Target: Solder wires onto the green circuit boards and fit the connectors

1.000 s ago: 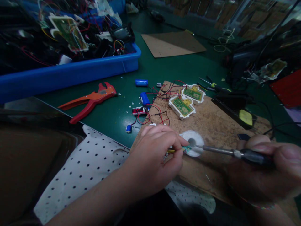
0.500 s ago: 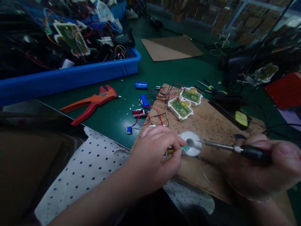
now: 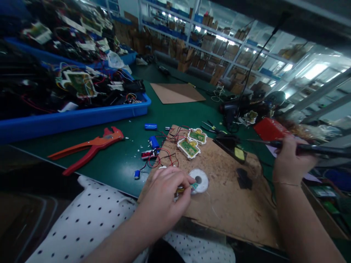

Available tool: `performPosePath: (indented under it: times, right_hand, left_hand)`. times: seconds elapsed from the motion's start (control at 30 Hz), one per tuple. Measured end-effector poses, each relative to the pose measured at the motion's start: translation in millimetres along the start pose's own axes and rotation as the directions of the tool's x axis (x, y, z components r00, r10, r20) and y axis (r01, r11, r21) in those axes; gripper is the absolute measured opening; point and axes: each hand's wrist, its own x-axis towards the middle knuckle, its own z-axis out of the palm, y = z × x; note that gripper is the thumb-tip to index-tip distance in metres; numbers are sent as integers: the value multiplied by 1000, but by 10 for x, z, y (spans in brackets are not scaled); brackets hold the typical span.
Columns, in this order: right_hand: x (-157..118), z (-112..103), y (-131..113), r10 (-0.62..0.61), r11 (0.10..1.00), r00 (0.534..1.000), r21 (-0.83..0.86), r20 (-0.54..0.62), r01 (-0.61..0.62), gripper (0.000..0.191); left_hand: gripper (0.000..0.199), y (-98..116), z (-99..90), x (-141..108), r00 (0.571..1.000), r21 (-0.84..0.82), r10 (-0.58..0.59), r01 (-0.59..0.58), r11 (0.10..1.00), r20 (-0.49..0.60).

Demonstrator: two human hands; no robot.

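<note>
My left hand pinches a small green circuit board with yellow wires, at the edge of a white solder spool. My right hand is raised at the right, its fingers closed round the black handle of a soldering iron whose tip points left. Below the iron's tip is a black iron stand with a yellow sponge. Two white-cased circuit boards with red and black wires lie on the brown work board, beyond my left hand.
Red-orange cutters lie on the green table at left, near blue battery cells. Blue trays piled with wired parts stand behind. Pliers, a red box and a cardboard sheet lie farther back.
My right hand has carried the soldering iron away from the small circuit board, up and to the right. My left hand keeps its pinch beside the spool. The camera view has tilted upward.
</note>
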Motion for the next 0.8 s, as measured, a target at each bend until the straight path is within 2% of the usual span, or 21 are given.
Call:
performPosePath:
  times: [0.2,0.27,0.43,0.53,0.63,0.73,0.8]
  right_hand:
    - [-2,402,253,8,995,991,-102,136,6,28]
    - [-43,499,326,39,993,989,-117,140,-23,28]
    - [-32,497,444,117,985,987,-136,111,-102,32]
    - [-49,525,489,160,981,966,-137,201,-134,30]
    - [-147,664,521,204,977,936,-118,285,-177,30]
    - [-241,777,527,245,969,917,-93,314,-227,32]
    - [-264,769,509,269,963,907,-85,323,-256,33]
  left_hand:
    - [13,43,-21,13,1000,-13,0,0,1000,-3]
    - [13,44,-21,8,1000,-10,4,-4,1000,-8]
    - [11,29,-9,-4,1000,-4,3,-3,1000,-12]
    - [13,36,-11,4,1000,-16,-4,3,1000,-10]
    - [14,46,-18,11,1000,-18,-2,2,1000,-4]
    - [13,43,-16,7,1000,-1,2,-2,1000,-6]
    - [13,37,-12,0,1000,8,1,-1,1000,-4]
